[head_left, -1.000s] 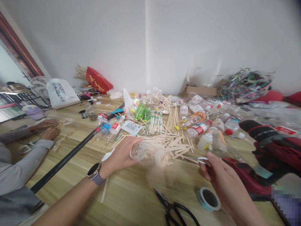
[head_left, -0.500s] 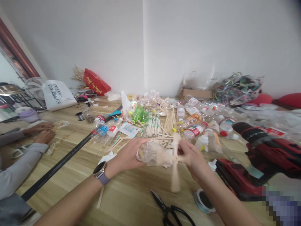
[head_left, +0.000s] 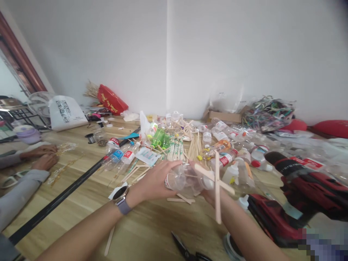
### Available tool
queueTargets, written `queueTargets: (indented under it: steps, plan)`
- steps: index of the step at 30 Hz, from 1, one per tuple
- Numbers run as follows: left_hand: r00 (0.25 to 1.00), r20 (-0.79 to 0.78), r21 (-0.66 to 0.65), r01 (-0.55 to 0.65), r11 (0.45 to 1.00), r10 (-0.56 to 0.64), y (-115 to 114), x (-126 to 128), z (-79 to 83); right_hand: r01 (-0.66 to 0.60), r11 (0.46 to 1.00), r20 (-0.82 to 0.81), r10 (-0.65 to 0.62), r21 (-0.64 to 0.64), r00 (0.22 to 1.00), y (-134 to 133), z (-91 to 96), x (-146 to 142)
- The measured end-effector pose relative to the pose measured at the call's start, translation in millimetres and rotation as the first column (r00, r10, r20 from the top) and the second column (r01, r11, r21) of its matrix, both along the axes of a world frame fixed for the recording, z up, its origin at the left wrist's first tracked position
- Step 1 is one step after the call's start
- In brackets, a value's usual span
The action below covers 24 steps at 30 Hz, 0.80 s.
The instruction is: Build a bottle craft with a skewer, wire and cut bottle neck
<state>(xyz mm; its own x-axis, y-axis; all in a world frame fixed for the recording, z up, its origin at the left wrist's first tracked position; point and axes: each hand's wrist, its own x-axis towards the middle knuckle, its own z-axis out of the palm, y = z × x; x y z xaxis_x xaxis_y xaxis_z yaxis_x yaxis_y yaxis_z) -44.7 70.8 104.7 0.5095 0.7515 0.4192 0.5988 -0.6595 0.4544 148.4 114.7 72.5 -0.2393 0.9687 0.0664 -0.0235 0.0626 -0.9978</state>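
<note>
My left hand (head_left: pixel 156 180), with a watch on its wrist, is wrapped round the base end of a clear plastic bottle (head_left: pixel 178 178). The bottle lies sideways above the table. At its neck end, on the right, sits a cross-shaped propeller (head_left: pixel 217 181) of flat wooden sticks. My right hand (head_left: pixel 208 195) is behind and below the neck, closed against the bottle; the bottle and propeller hide most of its fingers. Loose wooden sticks (head_left: pixel 181 200) lie on the table just under the bottle. Black-handled scissors (head_left: pixel 185 250) lie nearer to me.
A red cordless drill (head_left: pixel 304 188) stands at right, near a wire spool (head_left: pixel 231 246). Plastic bottles (head_left: pixel 228 157) and wooden sticks cover the table's back. A long black strip (head_left: pixel 62 195) crosses the left side. Another person's hands (head_left: pixel 45 159) work at far left.
My right hand has moved from the propeller's hub to behind the bottle neck. The propeller has turned, and now shows as a cross. The bottle has shifted slightly right.
</note>
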Motion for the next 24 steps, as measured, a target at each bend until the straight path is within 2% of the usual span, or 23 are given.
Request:
queueTargets:
  steps: [3,8,12,15,17,20,22,24]
  plan:
    - [1.0,0.014,-0.029,-0.023,0.999,0.023,0,0,0.8,-0.038,0.997,-0.083,0.032,-0.073,0.996,-6,7.0,0]
    - [0.997,0.074,-0.11,0.017,0.994,-0.009,2,1,3.7,-0.029,0.996,-0.18,0.014,-0.08,0.984,-9,17.6,-5]
    - [0.979,0.203,-0.19,0.065,0.98,-0.025,1,3,9.3,-0.04,0.999,-0.169,0.033,-0.036,0.985,-5,21.7,-10]
    - [0.927,0.373,-0.315,0.083,0.945,0.042,5,5,13.6,-0.003,1.0,-0.133,0.002,-0.013,0.991,-2,20.6,-10]
    - [0.842,0.522,-0.396,0.093,0.914,0.14,12,7,15.1,0.034,0.999,-0.083,-0.034,-0.009,0.996,-1,17.5,-8]
    - [0.595,0.745,-0.502,0.202,0.841,0.301,27,9,14.9,0.05,0.999,0.03,-0.05,0.003,0.998,-10,9.8,-4]
    - [0.434,0.809,-0.548,0.314,0.775,0.396,36,11,13.5,0.036,0.999,0.107,-0.039,0.028,0.994,-23,2.8,-5]
    - [0.356,0.821,-0.56,0.35,0.751,0.447,42,14,11.0,0.01,0.998,0.171,-0.019,0.055,0.985,-38,-5.9,-7]
